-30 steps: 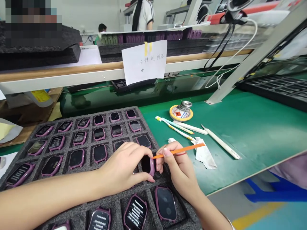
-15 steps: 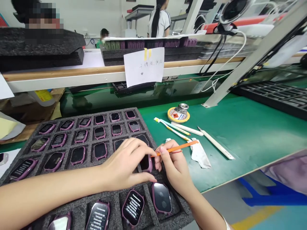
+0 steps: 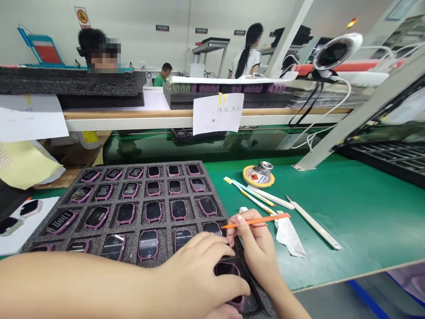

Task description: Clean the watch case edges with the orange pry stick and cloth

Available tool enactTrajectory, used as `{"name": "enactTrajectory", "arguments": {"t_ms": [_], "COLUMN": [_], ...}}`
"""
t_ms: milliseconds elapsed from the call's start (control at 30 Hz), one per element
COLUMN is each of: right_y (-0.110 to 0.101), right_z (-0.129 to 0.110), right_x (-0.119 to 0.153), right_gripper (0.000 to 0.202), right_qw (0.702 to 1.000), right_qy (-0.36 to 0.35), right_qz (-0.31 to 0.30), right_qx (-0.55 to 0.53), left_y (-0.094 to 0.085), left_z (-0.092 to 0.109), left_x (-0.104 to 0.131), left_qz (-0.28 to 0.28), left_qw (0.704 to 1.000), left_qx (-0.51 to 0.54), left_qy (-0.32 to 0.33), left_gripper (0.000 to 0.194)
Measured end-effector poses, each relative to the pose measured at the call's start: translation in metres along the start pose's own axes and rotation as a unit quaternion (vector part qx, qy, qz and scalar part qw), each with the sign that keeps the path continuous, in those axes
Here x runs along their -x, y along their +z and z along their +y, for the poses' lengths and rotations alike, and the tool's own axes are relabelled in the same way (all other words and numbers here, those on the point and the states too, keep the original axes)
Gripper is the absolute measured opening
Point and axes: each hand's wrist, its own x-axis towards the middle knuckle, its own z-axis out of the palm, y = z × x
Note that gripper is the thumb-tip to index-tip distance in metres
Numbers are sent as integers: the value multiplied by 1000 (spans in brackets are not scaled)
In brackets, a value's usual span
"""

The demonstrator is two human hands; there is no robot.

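Observation:
Purple-rimmed smartwatches [image 3: 179,209] lie in the compartments of a dark grey foam tray [image 3: 212,188]. My left hand [image 3: 199,272] is spread palm down over the tray's near right part. Its fingers lie across and around one smartwatch [image 3: 228,268], partly covering it; the thumb is mostly hidden, and I cannot tell whether it presses on the case. Beside the tray's right edge, my right hand [image 3: 257,237] is closed round an orange plastic stick [image 3: 272,219], whose pointed end aims left over the tray.
Toothbrushes [image 3: 254,197], a white-handled knife [image 3: 315,223], a crumpled tissue [image 3: 289,237] and a yellow tape roll [image 3: 259,176] lie right of the tray. A white shelf [image 3: 159,123] with foam trays runs across the back, joined by a slanted post [image 3: 327,137]. People are beyond.
My view has tilted up and shifted left. My left hand has moved nearer and now covers the near right smartwatch. My right hand keeps the orange stick.

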Motion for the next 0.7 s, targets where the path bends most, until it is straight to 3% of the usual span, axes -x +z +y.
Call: {"name": "enactTrajectory", "arguments": {"t_ms": [167, 267, 400, 533, 700], "right_y": [-10, -5, 9, 11, 3], "right_z": [-22, -37, -42, -33, -25], "right_x": [28, 53, 71, 70, 67], "right_gripper": [22, 22, 21, 26, 22], "right_qw": [997, 997, 994, 996, 999], "right_qy": [-5, -5, -6, 33, -16], "right_qz": [63, 60, 101, 79, 35], "right_qx": [-50, -38, -31, 0, 15], "left_y": [3, 2, -3, -5, -2], "left_z": [-8, -9, -6, -4, -4], "left_x": [9, 8, 1, -2, 0], "left_qz": [42, 37, 3, -7, -9], "left_qw": [993, 994, 992, 986, 988], "left_qx": [106, 99, 113, 134, 117], "left_qy": [-24, -24, -64, -101, -100], "left_gripper": [34, 31, 32, 47, 48]}}
